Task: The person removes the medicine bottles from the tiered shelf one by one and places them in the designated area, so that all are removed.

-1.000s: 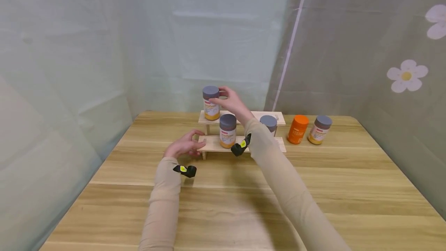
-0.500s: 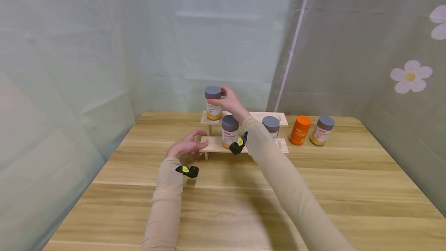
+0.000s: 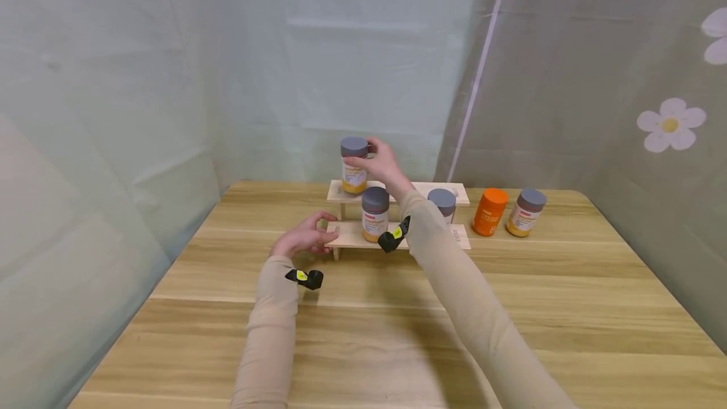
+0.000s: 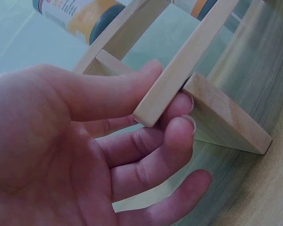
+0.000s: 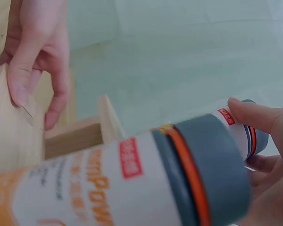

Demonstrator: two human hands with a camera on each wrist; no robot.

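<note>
My right hand [image 3: 387, 166] grips a grey-lidded supplement jar [image 3: 354, 178] near its top, thumb on the near side. The jar stands upright at the left of the upper tier [image 3: 423, 190] of a wooden step rack. My left hand [image 3: 303, 236] pinches the left end of the lower tier [image 3: 346, 237]; in the left wrist view, the thumb lies on top of the board [image 4: 179, 70] with fingers beneath. A similar jar [image 3: 375, 216] stands on the lower tier, left of middle. In the right wrist view this front jar [image 5: 108, 183] partly hides the held jar [image 5: 231, 129].
Another grey-lidded jar [image 3: 442, 199] stands towards the rack's right, partly behind my right forearm. On the wooden table [image 3: 352, 333], right of the rack, are an orange jar [image 3: 490, 211] and a further grey-lidded jar [image 3: 526, 213]. Curtains [image 3: 369, 62] hang behind.
My right hand has shifted the held jar slightly to the right along the upper tier. The left hand keeps its pinch on the lower tier; the head view has turned slightly.
</note>
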